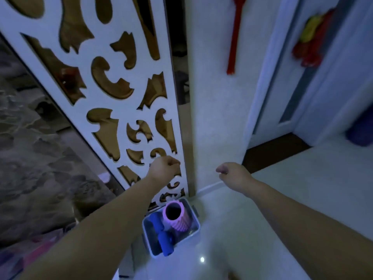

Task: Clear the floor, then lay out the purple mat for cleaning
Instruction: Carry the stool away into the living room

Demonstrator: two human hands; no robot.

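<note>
A white bin (193, 231) stands on the pale tiled floor against the carved white screen. A pink ridged foam roller (178, 218) stands upright in it, beside a rolled blue mat (164, 238) that leans out over the bin's front edge. My left hand (164, 167) is raised above the bin in front of the screen, fingers curled shut with nothing in them. My right hand (232, 171) hangs level with it to the right, also curled shut and empty. No purple mat lies on the floor here.
The carved white screen (113, 102) runs along the left, with a dark patterned panel behind it. A white wall corner (218, 118) rises ahead. A doorway with a dark threshold (276, 150) opens at right. A dark blue rolled thing (360, 132) stands past the door.
</note>
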